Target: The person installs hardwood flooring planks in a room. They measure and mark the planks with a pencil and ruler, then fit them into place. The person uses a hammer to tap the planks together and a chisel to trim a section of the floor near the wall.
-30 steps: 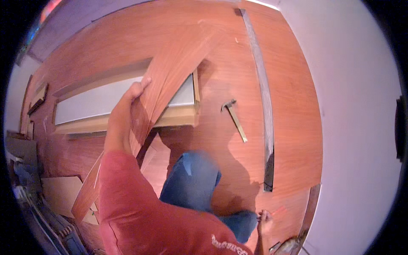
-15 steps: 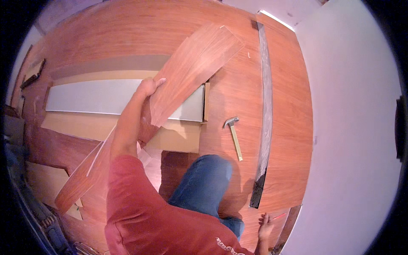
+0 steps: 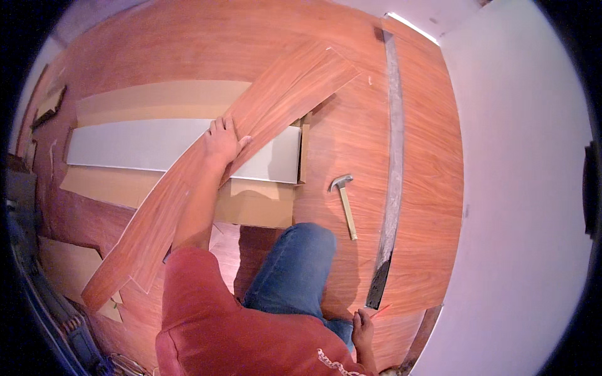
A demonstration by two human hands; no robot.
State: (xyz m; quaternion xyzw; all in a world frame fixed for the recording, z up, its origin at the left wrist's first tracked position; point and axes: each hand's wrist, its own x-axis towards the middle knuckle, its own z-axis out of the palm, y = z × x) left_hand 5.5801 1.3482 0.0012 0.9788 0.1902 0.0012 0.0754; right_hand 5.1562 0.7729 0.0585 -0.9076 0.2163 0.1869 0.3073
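Planks of wood-grain laminate (image 3: 207,182) slant from the lower left up toward the upper right, lifted off the floor (image 3: 351,138) over an open flat carton (image 3: 157,147). The left hand (image 3: 222,141) lies on top near their middle, fingers curled over the upper edge, probably to balance such a long, bending load. Right of the bent knee a hammer (image 3: 343,202) lies loose on the floor, beside a long grey strip (image 3: 392,163). The right hand (image 3: 362,324), low by the hip, pinches a thin red pencil-like thing (image 3: 380,309).

hammer (image 3: 344,202) on wood floor (image 3: 351,138) | grey gap strip (image 3: 392,156) beside it | white wall (image 3: 520,207) right
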